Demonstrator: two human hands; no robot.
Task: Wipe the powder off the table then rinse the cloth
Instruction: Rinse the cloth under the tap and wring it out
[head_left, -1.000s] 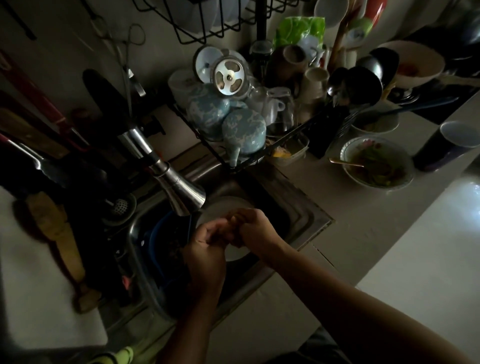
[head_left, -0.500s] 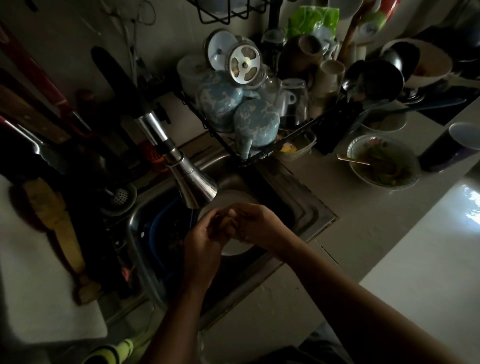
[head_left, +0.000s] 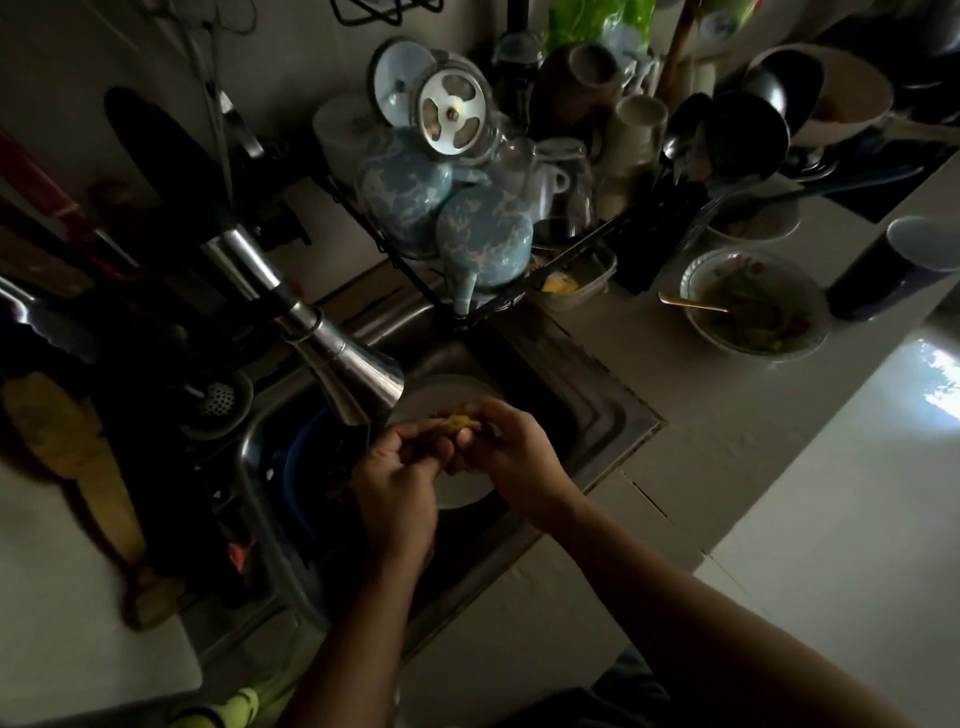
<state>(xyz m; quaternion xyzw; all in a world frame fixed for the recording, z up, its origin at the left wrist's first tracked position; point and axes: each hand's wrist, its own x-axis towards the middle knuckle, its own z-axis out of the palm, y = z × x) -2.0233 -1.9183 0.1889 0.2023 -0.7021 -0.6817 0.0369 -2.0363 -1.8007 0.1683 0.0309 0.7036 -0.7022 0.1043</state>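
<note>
Dim sink, wadded yellow cloth, orientation unreadable, pinched by left hand and right hand

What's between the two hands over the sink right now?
A bunched yellowish cloth, gripped by the left hand and the right hand, as the head view shows.

left hand: bare, forearm bare | right hand: bare, forearm bare | clothing: dark grey fabric, lower edge
</note>
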